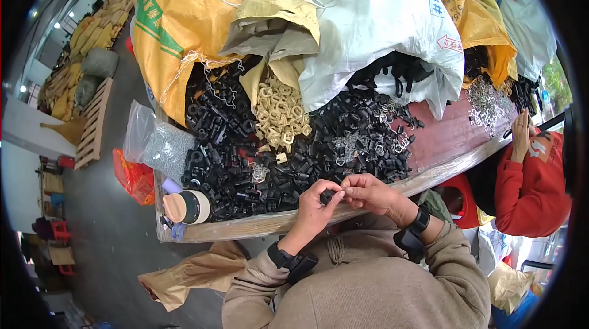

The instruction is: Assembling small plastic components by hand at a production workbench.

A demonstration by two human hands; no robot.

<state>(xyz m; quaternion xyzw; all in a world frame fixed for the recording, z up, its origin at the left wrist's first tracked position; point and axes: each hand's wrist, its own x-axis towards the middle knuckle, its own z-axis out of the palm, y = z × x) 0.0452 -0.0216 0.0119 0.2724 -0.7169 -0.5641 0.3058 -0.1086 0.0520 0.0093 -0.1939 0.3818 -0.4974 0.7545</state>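
My left hand [311, 211] and my right hand [370, 194] meet just over the table's near edge. A small black plastic part [327, 196] sits in the curled fingers of my left hand. The thumb and forefinger of my right hand are pinched together against the left fingertips; what they hold is too small to name. Just beyond my hands spreads a heap of black plastic parts [221, 172]. Small silver metal pieces [351, 147] lie among them, and cream-coloured plastic buckles [279, 114] spill out of a paper sack onto the heap.
Behind the heap stand a yellow woven sack [184, 16] and a white sack [380, 28]. A bag of grey pellets [169, 151] and a wooden-lidded jar [187, 207] are at the left end. A person in a red sleeve [534, 181] works at the right. The wrapped table edge [245, 226] runs before me.
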